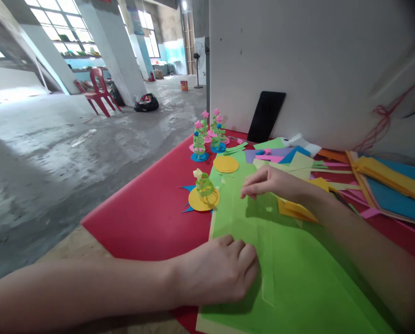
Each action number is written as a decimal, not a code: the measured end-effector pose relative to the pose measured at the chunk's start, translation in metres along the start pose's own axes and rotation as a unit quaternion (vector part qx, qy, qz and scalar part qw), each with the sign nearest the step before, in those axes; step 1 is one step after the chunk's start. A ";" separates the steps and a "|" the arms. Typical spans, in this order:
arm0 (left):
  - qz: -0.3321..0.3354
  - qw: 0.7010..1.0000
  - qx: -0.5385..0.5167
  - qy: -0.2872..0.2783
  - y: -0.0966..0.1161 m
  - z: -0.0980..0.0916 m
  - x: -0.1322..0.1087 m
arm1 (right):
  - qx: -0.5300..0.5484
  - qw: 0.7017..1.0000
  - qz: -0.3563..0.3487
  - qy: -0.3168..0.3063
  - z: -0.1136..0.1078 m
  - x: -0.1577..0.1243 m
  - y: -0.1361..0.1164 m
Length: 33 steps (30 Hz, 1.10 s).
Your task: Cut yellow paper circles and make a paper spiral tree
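My left hand (224, 269) rests, curled into a fist, on a large green paper sheet (308, 278); its fingertips are hidden. Just right of it lies a narrow green paper strip (268, 269), hard to tell from the sheet. My right hand (263, 180) is a little above the sheet, fingers bent and pressed together; anything between them is too small to make out. Left of it stands a small green paper spiral (204, 185) with a pale star on top, on a yellow paper disc (195, 200). Behind is another yellow disc (225, 163).
Several finished green spirals with stars (199, 144) stand at the table's far corner. A black phone or tablet (266, 116) leans on the white wall. Coloured paper scraps (301, 162) and a yellow paper stack (390, 176) lie to the right. The red table covering (148, 208) ends at the left edge.
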<state>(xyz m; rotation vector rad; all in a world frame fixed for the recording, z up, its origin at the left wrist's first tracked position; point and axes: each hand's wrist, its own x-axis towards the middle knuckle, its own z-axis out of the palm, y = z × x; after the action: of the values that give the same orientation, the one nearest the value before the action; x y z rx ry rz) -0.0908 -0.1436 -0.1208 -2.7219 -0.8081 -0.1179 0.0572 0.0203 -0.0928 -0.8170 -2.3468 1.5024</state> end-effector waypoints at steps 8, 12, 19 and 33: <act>0.000 0.999 0.021 0.024 0.000 0.000 -0.004 | -0.054 0.991 0.024 0.122 0.034 -0.064 0.010; 0.004 0.997 0.035 0.070 0.002 0.000 -0.005 | -0.056 0.988 -0.027 0.142 0.067 -0.082 0.007; -0.003 0.994 0.036 0.102 -0.001 -0.004 -0.008 | -0.048 0.988 -0.081 0.120 0.081 -0.084 0.008; 0.014 0.989 -0.011 0.148 -0.005 -0.008 -0.011 | -0.044 0.985 -0.160 0.045 0.084 -0.065 0.019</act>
<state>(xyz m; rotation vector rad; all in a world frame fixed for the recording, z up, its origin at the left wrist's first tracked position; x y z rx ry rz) -0.1029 -0.1477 -0.1136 -2.6471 -0.6839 -0.5127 0.0760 -0.0744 -0.1408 -0.4827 -2.3537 1.2137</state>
